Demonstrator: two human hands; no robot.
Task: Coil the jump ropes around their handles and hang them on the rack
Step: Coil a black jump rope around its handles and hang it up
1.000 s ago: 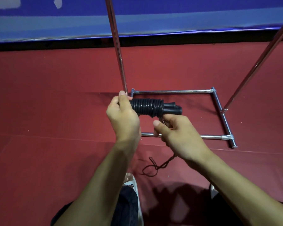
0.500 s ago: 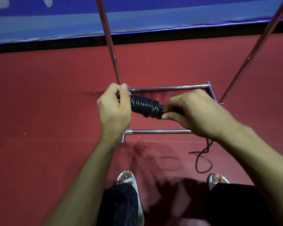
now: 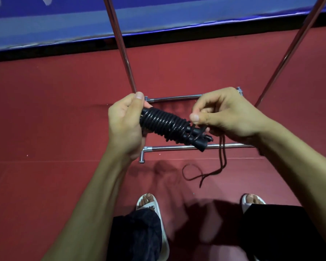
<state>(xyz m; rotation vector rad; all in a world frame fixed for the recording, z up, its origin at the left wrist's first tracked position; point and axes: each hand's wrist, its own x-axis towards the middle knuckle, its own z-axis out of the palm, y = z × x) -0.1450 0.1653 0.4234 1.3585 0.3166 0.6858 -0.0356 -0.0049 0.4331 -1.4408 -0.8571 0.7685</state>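
Note:
A black jump rope (image 3: pixel 166 125) is wound in tight coils around its two handles, held slanting in front of me. My left hand (image 3: pixel 124 127) grips the upper left end of the bundle. My right hand (image 3: pixel 224 113) pinches a thin dark string (image 3: pixel 222 157) at the handles' lower right end. The string loops over the handle tips and its loose ends hang down toward the floor. The chrome rack (image 3: pixel 119 40) stands just behind my hands, with two upright poles and a rectangular base frame on the floor.
Red mat flooring (image 3: pixel 45 129) spreads all around. A blue wall padding (image 3: pixel 64 21) runs along the far edge. My two feet in white sandals (image 3: pixel 151 206) stand close to the rack's near base bar (image 3: pixel 173 147).
The bundle has tilted down to the right. My right hand moved from gripping the handle ends to pinching the string above them, and the string's loose ends swung right.

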